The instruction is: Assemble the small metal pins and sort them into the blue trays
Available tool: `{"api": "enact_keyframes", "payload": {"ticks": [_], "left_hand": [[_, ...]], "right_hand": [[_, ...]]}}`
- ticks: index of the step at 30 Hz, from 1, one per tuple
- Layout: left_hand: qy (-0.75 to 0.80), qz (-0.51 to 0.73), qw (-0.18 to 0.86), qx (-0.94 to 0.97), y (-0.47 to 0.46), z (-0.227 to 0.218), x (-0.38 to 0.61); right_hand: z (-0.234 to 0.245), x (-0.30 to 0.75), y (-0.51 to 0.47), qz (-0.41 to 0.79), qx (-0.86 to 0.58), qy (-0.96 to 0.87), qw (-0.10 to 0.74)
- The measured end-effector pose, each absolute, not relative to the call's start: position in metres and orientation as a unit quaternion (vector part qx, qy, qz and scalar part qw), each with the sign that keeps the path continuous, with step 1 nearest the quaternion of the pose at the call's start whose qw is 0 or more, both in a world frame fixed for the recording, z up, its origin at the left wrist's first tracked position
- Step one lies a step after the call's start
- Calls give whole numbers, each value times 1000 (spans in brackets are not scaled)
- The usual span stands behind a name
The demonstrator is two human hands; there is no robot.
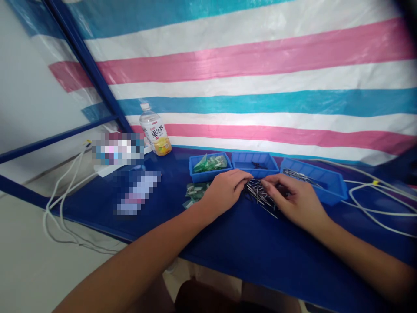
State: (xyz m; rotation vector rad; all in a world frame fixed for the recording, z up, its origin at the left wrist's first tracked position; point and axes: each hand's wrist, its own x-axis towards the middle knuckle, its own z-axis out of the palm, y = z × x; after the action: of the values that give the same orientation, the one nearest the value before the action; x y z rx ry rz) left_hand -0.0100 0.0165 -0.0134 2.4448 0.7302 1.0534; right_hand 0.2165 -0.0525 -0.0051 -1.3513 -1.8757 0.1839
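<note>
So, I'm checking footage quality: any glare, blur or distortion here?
In the head view, pale sheen on the striped plastic sheet; pixelation over two patches at left; forearms seemingly stretched by a wide lens; thin metal rods between left hand and right hand slightly soft; fruit-tea bottle label legible.

A makeshift small-parts workshop is occupying this space, as its fittings are indicating. A blue metal frame [85, 58] is rising at the left of a blue worktop [234, 252], and striped plastic sheeting [234, 65] is hanging behind it. Blue bins [200, 177] are lining the far side, slender metal pieces [259, 193] are lying loose before them, and white cables [391, 214] are trailing over the right end.
</note>
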Motion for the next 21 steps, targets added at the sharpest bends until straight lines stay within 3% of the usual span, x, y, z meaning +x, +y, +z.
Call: {"api": "enact_keyframes", "payload": {"ticks": [13,21], "left_hand": [[231,397,364,810,10,-14,-4],[226,359,420,802,6,-11,-4]], "right_hand": [[-12,219,-50,33,-462,-795,392],[-7,219,-47,-63,-381,-865,319]]}}
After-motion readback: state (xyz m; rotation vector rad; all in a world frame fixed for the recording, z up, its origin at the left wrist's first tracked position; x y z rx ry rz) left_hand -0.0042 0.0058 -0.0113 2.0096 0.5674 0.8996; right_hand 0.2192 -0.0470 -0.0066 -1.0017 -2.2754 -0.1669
